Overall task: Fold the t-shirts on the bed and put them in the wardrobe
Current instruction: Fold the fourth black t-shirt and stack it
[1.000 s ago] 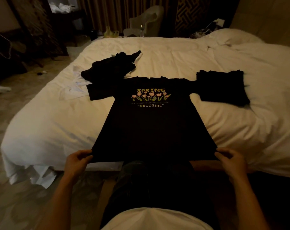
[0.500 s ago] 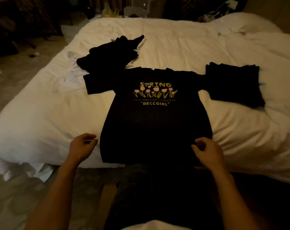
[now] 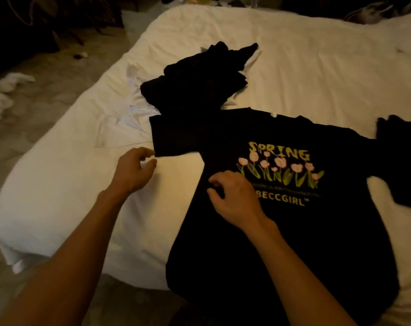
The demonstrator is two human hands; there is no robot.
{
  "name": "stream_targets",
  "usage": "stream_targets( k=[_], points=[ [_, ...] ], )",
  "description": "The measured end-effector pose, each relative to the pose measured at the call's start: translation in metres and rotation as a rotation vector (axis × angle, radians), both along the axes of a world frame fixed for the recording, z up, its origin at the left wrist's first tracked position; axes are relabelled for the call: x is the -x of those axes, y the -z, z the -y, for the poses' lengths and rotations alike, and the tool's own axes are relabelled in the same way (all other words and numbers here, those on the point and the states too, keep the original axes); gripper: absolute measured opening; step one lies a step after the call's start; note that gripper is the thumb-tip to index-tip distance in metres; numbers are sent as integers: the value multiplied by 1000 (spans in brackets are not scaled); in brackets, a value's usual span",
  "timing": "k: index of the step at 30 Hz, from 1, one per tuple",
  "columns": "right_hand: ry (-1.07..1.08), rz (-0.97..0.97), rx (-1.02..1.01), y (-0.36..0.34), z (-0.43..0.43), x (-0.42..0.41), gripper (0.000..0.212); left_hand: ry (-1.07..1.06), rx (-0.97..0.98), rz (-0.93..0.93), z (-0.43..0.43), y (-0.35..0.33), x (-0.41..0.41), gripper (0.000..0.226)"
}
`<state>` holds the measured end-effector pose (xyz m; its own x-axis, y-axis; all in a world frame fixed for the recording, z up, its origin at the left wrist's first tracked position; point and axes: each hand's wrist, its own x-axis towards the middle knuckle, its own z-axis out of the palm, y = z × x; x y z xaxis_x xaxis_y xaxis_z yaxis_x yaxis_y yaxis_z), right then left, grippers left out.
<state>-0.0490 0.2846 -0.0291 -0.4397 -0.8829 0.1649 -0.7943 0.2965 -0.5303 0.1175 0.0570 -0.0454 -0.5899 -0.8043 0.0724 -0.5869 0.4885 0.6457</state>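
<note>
A black t-shirt with a "SPRING" tulip print lies flat, face up, on the white bed, its hem hanging over the near edge. My left hand hovers just below the corner of its left sleeve, with fingers loosely curled and nothing in them. My right hand sits on the shirt's chest left of the print, thumb and curled fingers pinching the fabric. A crumpled pile of black shirts lies behind the sleeve. A folded black stack is at the right edge, partly cut off.
A rumpled white garment lies on the bed left of the black pile. White cloths lie on the floor at the far left. Dark furniture stands at the back left. The bed's left edge drops to the floor.
Both hands left the shirt's hem and moved up: the left one to the left sleeve, the right one onto the chest. My view has swung left and closer to the bed.
</note>
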Motion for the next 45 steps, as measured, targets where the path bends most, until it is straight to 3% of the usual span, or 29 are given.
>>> stream_targets(
  k=[9, 12, 15, 19, 25, 36, 41, 45],
  points=[
    [-169, -149, 45, 41, 150, -14, 26, -29, 58, 34, 120, 27, 71, 45],
    [-199, -221, 38, 55, 182, -11, 24, -85, 119, 164, 148, 38, 88, 53],
    [-223, -245, 25, 62, 204, -9, 23, -129, 197, 239, 162, 45, 100, 41],
    [-254, -246, 4, 64, 218, -7, 15, -162, 187, 158, 165, 45, 107, 28],
    [-169, -70, 134, 37, 204, -5, 13, -187, 76, 26, 154, 8, 112, 25],
    [257, 332, 279, -32, 117, 78, 7, -128, -91, -286, 80, -92, 205, 17],
    [357, 493, 240, -25, 54, 128, 9, -93, -287, -416, 21, -92, 276, 17],
    [410, 413, 21, -6, 14, 154, 14, -11, -438, -351, -29, -74, 317, 29]
  ],
)
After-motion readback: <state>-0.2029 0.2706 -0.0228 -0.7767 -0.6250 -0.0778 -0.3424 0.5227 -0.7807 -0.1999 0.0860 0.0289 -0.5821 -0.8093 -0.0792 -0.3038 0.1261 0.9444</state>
